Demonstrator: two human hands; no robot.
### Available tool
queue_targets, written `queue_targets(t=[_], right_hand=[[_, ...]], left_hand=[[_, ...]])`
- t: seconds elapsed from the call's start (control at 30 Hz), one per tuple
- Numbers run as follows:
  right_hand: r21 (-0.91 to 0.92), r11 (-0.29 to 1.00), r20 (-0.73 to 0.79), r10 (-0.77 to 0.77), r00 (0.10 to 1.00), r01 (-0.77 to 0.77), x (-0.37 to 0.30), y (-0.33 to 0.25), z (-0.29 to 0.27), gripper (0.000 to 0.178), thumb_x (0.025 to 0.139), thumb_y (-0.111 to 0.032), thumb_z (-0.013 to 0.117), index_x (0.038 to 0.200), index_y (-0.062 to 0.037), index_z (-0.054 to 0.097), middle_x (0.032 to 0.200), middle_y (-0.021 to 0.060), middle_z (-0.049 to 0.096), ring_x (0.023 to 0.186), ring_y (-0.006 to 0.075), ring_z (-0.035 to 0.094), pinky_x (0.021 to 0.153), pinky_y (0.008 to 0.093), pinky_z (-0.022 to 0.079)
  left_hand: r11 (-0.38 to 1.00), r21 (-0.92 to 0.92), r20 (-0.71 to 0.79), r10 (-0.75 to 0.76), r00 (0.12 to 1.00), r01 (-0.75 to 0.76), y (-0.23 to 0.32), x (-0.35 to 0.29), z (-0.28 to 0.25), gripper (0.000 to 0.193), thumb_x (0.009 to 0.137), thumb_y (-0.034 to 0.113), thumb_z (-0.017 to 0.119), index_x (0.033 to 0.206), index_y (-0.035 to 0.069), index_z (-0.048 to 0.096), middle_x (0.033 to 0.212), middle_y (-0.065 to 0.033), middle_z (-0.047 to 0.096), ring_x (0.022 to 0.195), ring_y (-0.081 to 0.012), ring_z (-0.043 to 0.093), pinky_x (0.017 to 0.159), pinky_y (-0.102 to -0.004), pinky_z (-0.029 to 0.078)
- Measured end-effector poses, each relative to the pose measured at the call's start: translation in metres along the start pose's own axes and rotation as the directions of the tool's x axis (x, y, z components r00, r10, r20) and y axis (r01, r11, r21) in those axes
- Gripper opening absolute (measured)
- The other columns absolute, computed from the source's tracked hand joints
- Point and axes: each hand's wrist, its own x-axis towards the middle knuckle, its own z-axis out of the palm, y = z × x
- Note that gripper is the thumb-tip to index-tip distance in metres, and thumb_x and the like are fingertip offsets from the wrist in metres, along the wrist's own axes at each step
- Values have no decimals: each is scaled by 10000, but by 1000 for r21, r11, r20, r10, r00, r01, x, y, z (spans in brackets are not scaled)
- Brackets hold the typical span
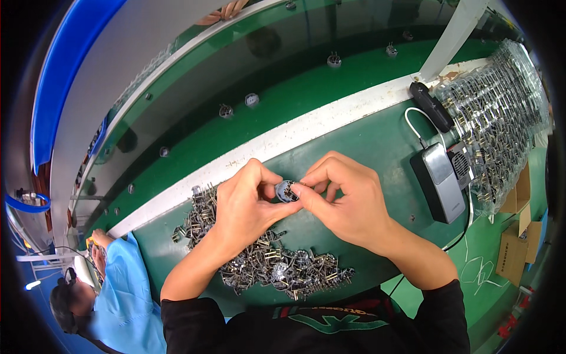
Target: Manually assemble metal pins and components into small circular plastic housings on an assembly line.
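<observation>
A small round grey plastic part (285, 192) with dark metal pieces inside is held in front of me. My left hand (243, 197) is closed around it, with thumb and index finger pinching its rim. On its other side, my right hand (348, 197) is closed, thumb and index fingertips pressed together at the part's metal pieces. Whatever lies between those right fingertips is too small and covered to tell. Below and beside my left forearm spreads a heap of small metal pin parts (295, 271) on the green tabletop (377, 147).
Beyond a white ledge (318, 130), a green belt (194, 133) carries several round parts. At right sit a black-and-grey power bank (439, 183) with a white cable, a black case (430, 106) and stacked clear trays of parts (495, 118). A co-worker in blue (127, 289) works at left.
</observation>
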Motion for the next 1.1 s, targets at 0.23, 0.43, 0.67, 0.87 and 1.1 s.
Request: queue_targets(t=[0.23, 0.43, 0.67, 0.87, 1.1], right_hand=[[100, 994, -8, 35, 999, -34, -5, 3, 10, 153, 854, -45, 757, 862, -4, 609, 846, 99, 652, 711, 231, 710, 621, 334, 576], [283, 908, 158, 273, 949, -308, 1, 4, 5, 102, 896, -11, 705, 904, 34, 614, 953, 131, 701, 814, 203, 732, 703, 306, 592], [338, 924, 59, 172, 983, -182, 3, 15, 3, 102, 879, -18, 711, 915, 21, 624, 931, 115, 698, 771, 217, 735, 675, 319, 591], [-23, 981, -72, -195, 978, 194, 4, 9, 1, 157, 830, -5, 760, 884, -20, 613, 915, 90, 665, 681, 214, 672, 595, 334, 542], [-210, 917, 33, -341, 940, 340, 10, 5, -14, 172, 768, -17, 770, 819, -50, 609, 838, 54, 598, 678, 224, 615, 555, 339, 502]], left_hand=[[990, 114, -96, 92, 991, -81, 6, -9, 12, 470, 655, 179, 955, 815, 66, 528, 652, -28, 522, 528, -138, 515, 467, -287, 450], [980, 169, -119, 122, 985, -101, 2, -7, 16, 449, 662, 149, 942, 807, 62, 526, 653, -28, 521, 559, -148, 548, 477, -296, 457], [974, -121, -51, 184, 982, -189, 2, 1, 6, 368, 710, 91, 914, 958, 11, 654, 852, -82, 629, 704, -160, 655, 589, -287, 540], [875, -466, 119, -81, 990, 128, 4, -1, -3, 380, 761, -107, 806, 1115, -34, 688, 1176, -136, 620, 1048, -204, 685, 887, -305, 645], [715, -671, 142, -138, 980, 198, -2, -10, 4, 407, 770, -163, 767, 1152, -54, 679, 1196, -156, 621, 1083, -217, 674, 899, -316, 642]])
